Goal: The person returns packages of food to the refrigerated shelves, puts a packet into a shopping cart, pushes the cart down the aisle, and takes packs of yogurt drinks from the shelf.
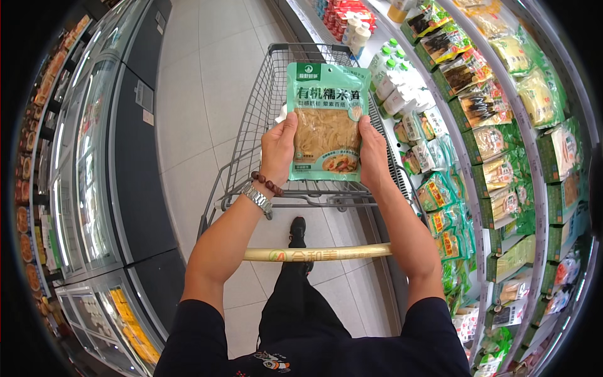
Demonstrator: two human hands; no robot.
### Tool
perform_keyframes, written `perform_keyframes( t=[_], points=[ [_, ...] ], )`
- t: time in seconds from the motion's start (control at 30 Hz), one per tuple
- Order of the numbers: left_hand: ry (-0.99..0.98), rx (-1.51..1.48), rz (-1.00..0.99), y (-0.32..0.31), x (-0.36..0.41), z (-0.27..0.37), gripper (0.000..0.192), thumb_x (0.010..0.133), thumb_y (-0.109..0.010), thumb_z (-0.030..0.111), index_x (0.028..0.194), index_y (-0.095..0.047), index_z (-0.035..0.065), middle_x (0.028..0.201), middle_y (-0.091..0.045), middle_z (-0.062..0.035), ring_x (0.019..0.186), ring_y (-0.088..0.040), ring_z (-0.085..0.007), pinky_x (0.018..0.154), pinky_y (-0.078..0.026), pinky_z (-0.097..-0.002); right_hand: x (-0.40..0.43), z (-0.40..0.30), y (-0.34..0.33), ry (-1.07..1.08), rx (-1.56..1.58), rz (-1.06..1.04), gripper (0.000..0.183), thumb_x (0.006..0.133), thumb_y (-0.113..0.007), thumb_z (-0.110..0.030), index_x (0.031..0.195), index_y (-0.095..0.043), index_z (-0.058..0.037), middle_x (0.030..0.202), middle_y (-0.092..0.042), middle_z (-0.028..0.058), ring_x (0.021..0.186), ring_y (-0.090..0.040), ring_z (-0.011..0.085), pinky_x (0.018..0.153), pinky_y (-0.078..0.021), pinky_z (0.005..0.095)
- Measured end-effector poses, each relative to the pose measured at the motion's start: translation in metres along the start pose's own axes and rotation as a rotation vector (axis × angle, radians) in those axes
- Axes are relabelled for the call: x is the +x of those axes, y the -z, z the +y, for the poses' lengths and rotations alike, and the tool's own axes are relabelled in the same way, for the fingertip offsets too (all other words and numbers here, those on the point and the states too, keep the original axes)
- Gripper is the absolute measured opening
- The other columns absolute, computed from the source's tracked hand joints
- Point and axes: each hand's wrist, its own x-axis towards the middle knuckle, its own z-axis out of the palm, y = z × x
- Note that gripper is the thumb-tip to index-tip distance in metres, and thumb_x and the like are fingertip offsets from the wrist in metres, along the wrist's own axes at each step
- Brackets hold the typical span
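A flat green plastic food pouch (328, 134) is held upright over a wire shopping cart (254, 122), its printed front facing me. Through its window pale brown strips show. My left hand (279, 150) grips the pouch's left edge, thumb on the front; a bead bracelet and a metal watch are on that wrist. My right hand (374, 150) grips the right edge the same way, thumb on the front. The fingers behind the pouch are hidden. Both forearms reach past the cart's pale yellow handle (367, 250). Something white in the cart is mostly hidden behind the pouch and left hand.
Refrigerated shelves (476, 198) of bagged foods run along the right, with green-capped bottles (387, 59) near the cart. Glass-fronted freezers (89, 127) line the left. Grey tiled floor (188, 94) lies between. My black shoe (297, 228) stands beneath the cart.
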Motion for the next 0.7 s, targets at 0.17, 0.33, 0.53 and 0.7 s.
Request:
perform_keyframes(
  t=[0.17, 0.33, 0.53, 0.7],
  points=[
    [0.007, 0.018, 0.002, 0.000, -0.002, -0.001, 0.048, 0.103, -0.054, 0.038, 0.118, -0.065, -0.0055, 0.114, -0.070, -0.0089, 0.099, -0.064, -0.0097, 0.086, -0.052, -0.0248, -0.005, -0.003, -0.003, 0.005, 0.009, 0.035, 0.049, 0.104, -0.049, -0.043, 0.120, -0.063, 0.0012, 0.115, -0.067, 0.0086, 0.101, -0.063, 0.0154, 0.091, -0.0496, 0.0309],
    [-0.017, -0.026, 0.020, -0.002, -0.001, -0.004, 0.047, 0.103, -0.054, 0.039, 0.111, -0.068, -0.0056, 0.101, -0.072, -0.0077, 0.086, -0.063, -0.0060, 0.074, -0.052, -0.0220, -0.002, 0.001, 0.002, -0.010, -0.010, 0.033, 0.048, 0.103, -0.051, -0.042, 0.120, -0.064, 0.0008, 0.115, -0.067, 0.0081, 0.101, -0.064, 0.0151, 0.089, -0.0506, 0.0308],
    [-0.011, -0.022, 0.036, -0.006, -0.004, 0.002, 0.047, 0.103, -0.054, 0.038, 0.112, -0.068, -0.0059, 0.101, -0.072, -0.0072, 0.086, -0.063, -0.0063, 0.075, -0.051, -0.0218, -0.006, -0.006, -0.005, -0.005, -0.020, 0.074, 0.047, 0.103, -0.051, -0.041, 0.120, -0.063, 0.0010, 0.115, -0.067, 0.0085, 0.100, -0.064, 0.0158, 0.089, -0.0507, 0.0315],
    [0.009, -0.025, 0.006, -0.002, -0.005, 0.000, 0.048, 0.102, -0.055, 0.040, 0.116, -0.067, -0.0049, 0.108, -0.071, -0.0080, 0.094, -0.064, -0.0084, 0.082, -0.052, -0.0238, 0.000, 0.004, 0.001, 0.024, -0.005, 0.050, 0.048, 0.104, -0.050, -0.041, 0.121, -0.063, 0.0019, 0.116, -0.067, 0.0089, 0.101, -0.063, 0.0161, 0.091, -0.0496, 0.0313]
  ],
)
